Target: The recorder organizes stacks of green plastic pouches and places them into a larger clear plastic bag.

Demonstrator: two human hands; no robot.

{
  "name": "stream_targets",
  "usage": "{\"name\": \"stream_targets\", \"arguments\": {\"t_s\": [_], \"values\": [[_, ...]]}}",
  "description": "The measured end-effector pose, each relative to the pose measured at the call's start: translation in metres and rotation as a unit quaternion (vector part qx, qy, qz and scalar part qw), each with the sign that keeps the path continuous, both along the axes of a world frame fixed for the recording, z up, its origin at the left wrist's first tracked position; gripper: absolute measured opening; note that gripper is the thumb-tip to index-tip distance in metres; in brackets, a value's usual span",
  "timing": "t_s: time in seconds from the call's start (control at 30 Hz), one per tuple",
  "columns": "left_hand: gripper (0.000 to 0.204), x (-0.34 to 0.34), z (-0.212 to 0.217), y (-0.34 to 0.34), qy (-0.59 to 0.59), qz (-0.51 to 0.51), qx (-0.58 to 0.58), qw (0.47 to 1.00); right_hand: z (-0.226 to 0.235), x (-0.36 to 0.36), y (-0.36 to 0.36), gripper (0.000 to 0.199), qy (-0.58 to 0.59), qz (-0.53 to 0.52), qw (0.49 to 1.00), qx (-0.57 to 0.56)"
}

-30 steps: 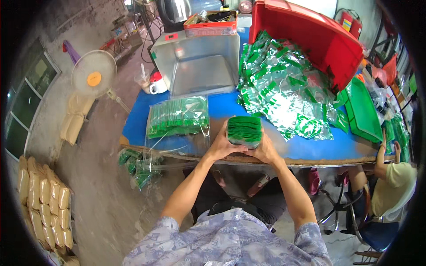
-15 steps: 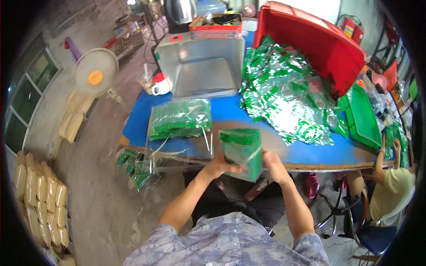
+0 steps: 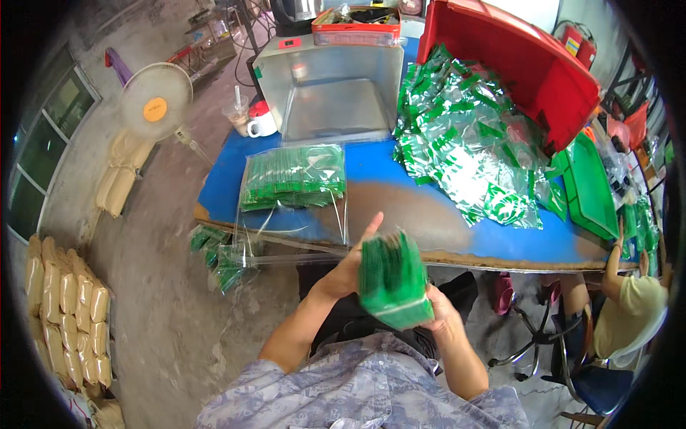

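Note:
I hold a thick stack of green sachets (image 3: 391,277) upright in front of my lap, below the table's near edge. My left hand (image 3: 348,266) presses flat against the stack's left side, fingers extended. My right hand (image 3: 441,314) grips its lower right corner from underneath. On the blue table (image 3: 379,179) lies a clear plastic bag with rows of green sachets (image 3: 293,180), its open end hanging over the near edge. A large loose heap of green and silver sachets (image 3: 468,139) spills from a tipped red bin (image 3: 525,61).
A steel box-shaped machine (image 3: 332,89) stands at the back of the table, with a white cup (image 3: 261,123) beside it. A green tray (image 3: 589,182) lies at right, where another person (image 3: 629,307) sits. A fan (image 3: 155,101) and stacked tan sacks (image 3: 68,314) stand at left.
The stack was squared between both hands at the table edge; I have drawn it down and toward my lap, turning it upright, with my left hand now flat on its side.

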State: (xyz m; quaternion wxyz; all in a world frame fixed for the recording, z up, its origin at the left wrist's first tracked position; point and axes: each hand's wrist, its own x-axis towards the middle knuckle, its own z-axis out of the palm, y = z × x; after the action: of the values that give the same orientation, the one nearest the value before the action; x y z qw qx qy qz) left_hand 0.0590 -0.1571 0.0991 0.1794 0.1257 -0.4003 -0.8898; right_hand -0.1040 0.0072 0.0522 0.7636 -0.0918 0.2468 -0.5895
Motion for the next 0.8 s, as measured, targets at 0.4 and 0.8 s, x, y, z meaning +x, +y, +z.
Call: {"name": "stream_targets", "arguments": {"t_s": [0.4, 0.8], "values": [[0.054, 0.022, -0.013, 0.027, 0.064, 0.055, 0.022, 0.996, 0.044, 0.004, -0.003, 0.097, 0.455, -0.049, 0.887, -0.060], [0.014, 0.056, 0.015, -0.001, -0.160, 0.439, -0.414, 0.781, 0.075, -0.006, -0.033, 0.101, 0.619, -0.124, 0.765, -0.130]]}}
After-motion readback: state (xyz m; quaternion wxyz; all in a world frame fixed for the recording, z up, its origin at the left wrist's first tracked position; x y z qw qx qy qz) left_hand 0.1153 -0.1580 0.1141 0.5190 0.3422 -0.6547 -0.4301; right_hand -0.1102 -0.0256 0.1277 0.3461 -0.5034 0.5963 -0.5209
